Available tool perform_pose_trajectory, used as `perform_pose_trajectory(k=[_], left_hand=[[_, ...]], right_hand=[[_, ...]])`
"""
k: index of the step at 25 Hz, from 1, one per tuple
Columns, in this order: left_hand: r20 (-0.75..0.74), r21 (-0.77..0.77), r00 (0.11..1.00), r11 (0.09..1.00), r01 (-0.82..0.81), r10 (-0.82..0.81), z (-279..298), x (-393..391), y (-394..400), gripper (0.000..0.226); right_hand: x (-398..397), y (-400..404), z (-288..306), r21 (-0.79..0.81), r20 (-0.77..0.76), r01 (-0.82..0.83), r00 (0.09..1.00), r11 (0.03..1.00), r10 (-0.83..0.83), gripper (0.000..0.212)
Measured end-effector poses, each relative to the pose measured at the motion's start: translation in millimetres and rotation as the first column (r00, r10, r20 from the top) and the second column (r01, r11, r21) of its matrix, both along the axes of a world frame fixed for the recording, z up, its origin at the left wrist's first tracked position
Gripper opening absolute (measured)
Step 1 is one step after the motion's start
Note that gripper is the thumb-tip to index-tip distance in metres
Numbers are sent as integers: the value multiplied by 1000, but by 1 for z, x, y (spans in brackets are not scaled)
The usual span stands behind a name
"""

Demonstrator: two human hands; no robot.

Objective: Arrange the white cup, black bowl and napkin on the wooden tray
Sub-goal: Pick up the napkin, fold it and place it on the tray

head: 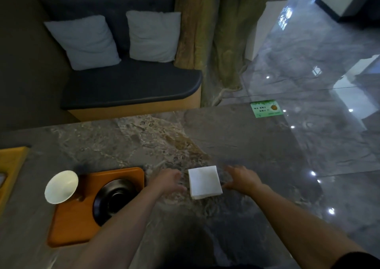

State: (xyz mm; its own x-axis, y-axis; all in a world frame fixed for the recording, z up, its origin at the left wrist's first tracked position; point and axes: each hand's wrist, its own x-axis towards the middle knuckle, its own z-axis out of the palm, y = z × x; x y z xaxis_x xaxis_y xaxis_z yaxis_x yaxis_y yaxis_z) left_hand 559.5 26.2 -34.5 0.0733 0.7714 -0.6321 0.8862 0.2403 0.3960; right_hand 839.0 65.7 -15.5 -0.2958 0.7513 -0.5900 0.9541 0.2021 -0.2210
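Both hands, left point(169, 183) and right point(242, 179), hung open, holding nothing, flanking the napkin point(204, 182). Best pinch its edges together, lifting flat, then carry toward nine o'clock onto the tray point(74, 225) beside the bowl point(115, 198).

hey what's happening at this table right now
A person is setting up an orange-brown wooden tray on a grey marble table. A round black bowl already sits on the tray, and a white cup stands at the tray's far left corner. The folded white square napkin is still on the table, right of the tray. The left hand and right hand are open on either side of it; neither grips it yet.
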Motion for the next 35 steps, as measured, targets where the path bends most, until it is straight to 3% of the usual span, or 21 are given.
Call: perform_pose_trajectory(k=[5,9,15,20,25,29,35], left_hand=[[-47,-22,999,1000,12,-13,-9,16,20,86],[-93,-30,995,999,28,-30,-16,27,26,88],[-112,57,993,998,28,-21,-20,37,27,58],[-108,99,994,995,-13,23,-18,45,27,52],[-127,111,988,991,-75,89,-16,53,18,45],[-31,113,978,973,-199,204,-11,55,3,33],[273,-1,865,899,-437,421,-5,52,-26,31]], right_hand=[[-20,18,-15,-25,-14,-78,997,997,78,83],[-31,26,-25,-24,4,-176,984,984,176,94],[-38,30,-34,25,18,-211,977,977,211,83],[-43,28,-32,34,-22,-161,987,986,161,76],[-41,20,-25,-7,-137,-10,990,1000,9,61],[-36,7,-16,-94,-231,138,960,986,-157,50],[-24,-23,3,-329,-429,375,758,867,-491,28]])
